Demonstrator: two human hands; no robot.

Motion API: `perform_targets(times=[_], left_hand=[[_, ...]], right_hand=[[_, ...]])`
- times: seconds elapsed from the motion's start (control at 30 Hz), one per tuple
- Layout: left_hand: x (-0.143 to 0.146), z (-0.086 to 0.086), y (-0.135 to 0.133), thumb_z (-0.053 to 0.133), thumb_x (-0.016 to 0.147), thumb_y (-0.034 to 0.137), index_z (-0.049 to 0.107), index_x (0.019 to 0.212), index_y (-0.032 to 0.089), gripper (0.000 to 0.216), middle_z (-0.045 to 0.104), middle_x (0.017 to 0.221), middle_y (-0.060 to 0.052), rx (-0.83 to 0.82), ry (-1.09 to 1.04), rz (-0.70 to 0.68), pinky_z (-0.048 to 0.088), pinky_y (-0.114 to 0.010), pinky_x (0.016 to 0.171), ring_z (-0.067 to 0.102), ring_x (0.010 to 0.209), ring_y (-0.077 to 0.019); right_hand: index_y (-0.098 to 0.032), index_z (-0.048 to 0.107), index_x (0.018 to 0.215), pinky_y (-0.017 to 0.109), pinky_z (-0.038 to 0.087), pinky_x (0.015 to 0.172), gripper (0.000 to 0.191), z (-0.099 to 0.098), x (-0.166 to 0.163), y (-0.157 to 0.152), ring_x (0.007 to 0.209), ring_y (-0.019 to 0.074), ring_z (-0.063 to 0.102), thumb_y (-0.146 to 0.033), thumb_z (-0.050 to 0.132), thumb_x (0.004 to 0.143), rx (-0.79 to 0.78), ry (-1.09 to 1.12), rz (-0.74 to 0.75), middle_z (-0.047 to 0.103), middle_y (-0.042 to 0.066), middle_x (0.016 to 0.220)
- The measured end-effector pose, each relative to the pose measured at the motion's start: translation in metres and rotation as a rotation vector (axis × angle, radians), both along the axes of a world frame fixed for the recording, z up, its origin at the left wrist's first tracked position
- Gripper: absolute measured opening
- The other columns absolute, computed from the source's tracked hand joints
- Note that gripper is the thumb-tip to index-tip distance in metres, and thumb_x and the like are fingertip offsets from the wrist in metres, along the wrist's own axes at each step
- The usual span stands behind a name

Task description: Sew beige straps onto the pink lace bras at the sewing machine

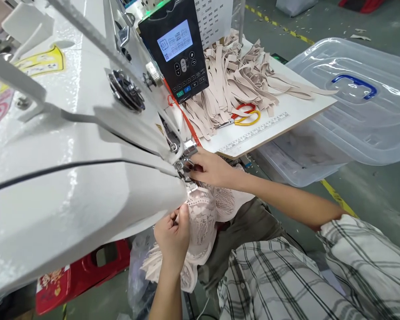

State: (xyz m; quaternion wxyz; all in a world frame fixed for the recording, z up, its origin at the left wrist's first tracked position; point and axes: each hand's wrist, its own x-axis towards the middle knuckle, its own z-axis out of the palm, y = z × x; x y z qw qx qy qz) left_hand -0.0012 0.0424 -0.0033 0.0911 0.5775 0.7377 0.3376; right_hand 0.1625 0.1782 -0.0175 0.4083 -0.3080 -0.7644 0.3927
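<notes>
A pale pink lace bra (200, 222) hangs below the sewing machine's needle area, its upper edge under the presser foot (192, 188). My left hand (173, 231) is closed, thumb and finger pinching the dotted trim at the cup's edge, just in front of the foot. Behind the foot, my right hand (216, 169) reaches in with bent fingers close to the needle bar. The machine head partly covers those fingertips, and what they grip cannot be made out. The second lace cup (225, 202) drapes below the right wrist onto the lap.
The white sewing machine (146, 195) fills the left side. Behind it stand a control panel (175, 49), a pile of beige straps (233, 75) and scissors (248, 118) on the white tabletop (228, 144). A lidded clear bin (360, 115) is at right, a red stool (86, 271) below left.
</notes>
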Motion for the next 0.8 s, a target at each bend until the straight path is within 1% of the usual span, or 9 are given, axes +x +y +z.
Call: perform_targets(times=[0.1,0.2,0.33,0.4,0.53,0.6,0.63,0.7,0.8], left_hand=[[0.001,0.001,0.000,0.059,0.083,0.045,0.065,0.080,0.018,0.028,0.066,0.062,0.000,-0.007,0.009,0.013,0.040,-0.022,0.047,0.060,0.052,-0.0133],[0.002,0.001,0.001,0.058,0.082,0.045,0.062,0.071,0.020,0.028,0.067,0.064,-0.001,0.012,-0.006,0.002,0.043,-0.022,0.049,0.063,0.058,-0.0149],[0.001,0.003,0.003,0.056,0.085,0.043,0.061,0.071,0.021,0.027,0.072,0.076,-0.004,-0.031,-0.070,-0.061,0.050,-0.023,0.063,0.067,0.072,-0.0175],[0.000,0.005,0.004,0.053,0.086,0.043,0.060,0.072,0.021,0.027,0.073,0.076,-0.004,-0.065,-0.105,-0.083,0.051,-0.025,0.066,0.067,0.072,-0.0178],[-0.001,0.009,0.001,0.056,0.083,0.047,0.058,0.076,0.021,0.027,0.068,0.065,0.000,-0.140,-0.128,-0.063,0.046,-0.025,0.058,0.064,0.060,-0.0175],[-0.002,0.010,-0.005,0.064,0.078,0.049,0.061,0.085,0.021,0.029,0.066,0.063,0.002,-0.159,-0.051,-0.067,0.040,-0.024,0.052,0.061,0.055,-0.0170],[-0.002,0.009,-0.009,0.067,0.078,0.048,0.062,0.086,0.021,0.028,0.065,0.061,0.003,-0.132,0.018,-0.086,0.036,-0.023,0.050,0.060,0.054,-0.0165],[-0.003,0.004,-0.017,0.066,0.081,0.041,0.061,0.076,0.022,0.021,0.059,0.054,0.004,0.044,0.170,-0.148,0.028,-0.024,0.048,0.055,0.049,-0.0145],[-0.002,-0.006,-0.027,0.057,0.089,0.028,0.051,0.058,0.021,0.032,0.045,0.046,0.004,0.384,0.259,-0.227,0.024,-0.024,0.048,0.044,0.044,-0.0110]], right_hand=[[-0.017,0.054,0.081,0.026,0.041,0.074,0.006,-0.001,0.000,0.000,0.082,0.0151,0.052,-0.011,0.057,0.079,0.016,0.009,-0.013,0.053,0.004,0.099],[-0.017,0.057,0.082,0.026,0.042,0.072,0.006,-0.002,0.001,-0.001,0.076,0.0140,0.050,-0.012,0.057,0.079,0.001,0.015,-0.022,0.054,0.004,0.098],[-0.017,0.058,0.081,0.025,0.042,0.067,0.002,0.000,-0.001,-0.003,0.068,0.0117,0.046,-0.015,0.057,0.079,-0.072,0.061,-0.032,0.056,0.004,0.101],[-0.017,0.059,0.080,0.026,0.043,0.067,0.003,0.001,-0.004,-0.006,0.072,0.0125,0.048,-0.018,0.057,0.080,-0.117,0.098,-0.037,0.057,0.005,0.101],[-0.017,0.060,0.080,0.029,0.048,0.075,0.012,-0.003,-0.005,-0.029,0.084,0.0151,0.055,-0.028,0.059,0.086,-0.238,0.232,-0.151,0.057,0.006,0.103],[-0.019,0.062,0.088,0.028,0.051,0.070,0.015,-0.011,0.003,-0.055,0.074,0.0122,0.057,-0.034,0.058,0.090,-0.332,0.356,-0.167,0.059,0.005,0.106],[-0.021,0.063,0.093,0.027,0.052,0.064,0.017,-0.016,0.010,-0.071,0.066,0.0103,0.057,-0.037,0.057,0.092,-0.375,0.406,-0.144,0.060,0.005,0.107],[-0.024,0.065,0.096,0.029,0.054,0.056,0.021,-0.026,0.027,-0.105,0.055,0.0096,0.057,-0.042,0.055,0.093,-0.388,0.398,-0.030,0.062,0.006,0.109],[-0.026,0.071,0.083,0.037,0.061,0.063,0.024,-0.037,0.044,-0.148,0.063,0.0177,0.067,-0.049,0.065,0.085,-0.326,0.234,0.160,0.068,0.007,0.098]])
